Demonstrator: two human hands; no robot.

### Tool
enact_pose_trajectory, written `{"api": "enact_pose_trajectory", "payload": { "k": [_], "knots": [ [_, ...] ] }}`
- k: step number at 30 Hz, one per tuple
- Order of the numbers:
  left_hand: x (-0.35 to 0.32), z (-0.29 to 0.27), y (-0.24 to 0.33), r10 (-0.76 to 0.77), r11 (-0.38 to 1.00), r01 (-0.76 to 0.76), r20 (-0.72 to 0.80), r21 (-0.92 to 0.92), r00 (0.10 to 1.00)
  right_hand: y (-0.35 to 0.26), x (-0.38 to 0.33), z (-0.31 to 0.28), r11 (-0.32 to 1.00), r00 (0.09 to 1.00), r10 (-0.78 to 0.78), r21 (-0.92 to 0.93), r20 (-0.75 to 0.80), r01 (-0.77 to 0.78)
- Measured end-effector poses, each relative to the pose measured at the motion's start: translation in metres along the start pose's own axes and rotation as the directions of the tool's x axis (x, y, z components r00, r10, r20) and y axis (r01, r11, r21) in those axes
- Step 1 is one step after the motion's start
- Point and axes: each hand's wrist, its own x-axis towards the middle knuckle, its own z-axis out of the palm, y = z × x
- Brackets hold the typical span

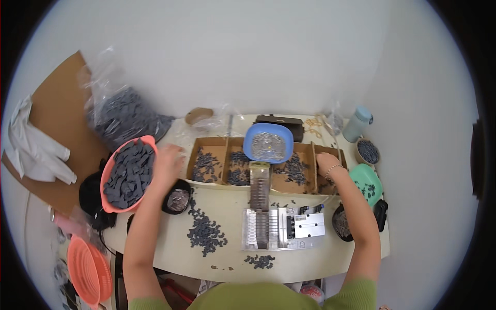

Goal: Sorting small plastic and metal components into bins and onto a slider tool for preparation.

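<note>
My left hand [168, 163] is just right of a pink basket [149, 140] heaped with dark grey flat pieces [130, 173]. Its fingers are slightly apart, and nothing shows in them. My right hand [327, 164] reaches down into the right-end compartment of a long cardboard tray [308, 150]. The fingers there are bent downward and mostly hidden, so what they touch cannot be seen. Small dark grey parts [206, 166] lie in the tray's other compartments. A metal fixture [281, 230] with a ridged, clear-looking chute [260, 188] stands between my forearms.
A blue bowl [247, 140] of thin metal pieces sits above the chute. Dark bowls [177, 200] flank the fixture, and loose grey parts [206, 232] lie left of it. To the right are a green tray [378, 181], a cup [368, 151] and a bottle [357, 124].
</note>
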Motion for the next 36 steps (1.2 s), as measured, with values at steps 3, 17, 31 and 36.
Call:
{"api": "enact_pose_trajectory", "payload": {
  "k": [3, 17, 31, 36],
  "knots": [
    [0.006, 0.039, 0.022, 0.002, 0.998, 0.020, 0.361, -0.059, 0.933, 0.004, 0.009, 0.004, 0.998, 0.998, -0.013, 0.058, 0.067, 0.009],
    [0.000, 0.074, 0.040, -0.142, 0.966, 0.176, 0.179, -0.191, 0.974, -0.013, -0.025, -0.018, 0.980, 0.897, 0.059, 0.195, -0.438, 0.031],
    [-0.137, 0.032, 0.159, 0.187, 0.773, 0.126, 0.414, -0.621, 0.891, -0.133, -0.149, -0.016, 0.581, 0.884, -0.290, 0.666, -0.367, 0.467],
    [-0.144, 0.038, 0.163, 0.148, 0.801, 0.128, 0.400, -0.585, 0.904, -0.170, -0.161, 0.012, 0.601, 0.794, -0.439, 0.520, -0.420, 0.607]
  ]
}}
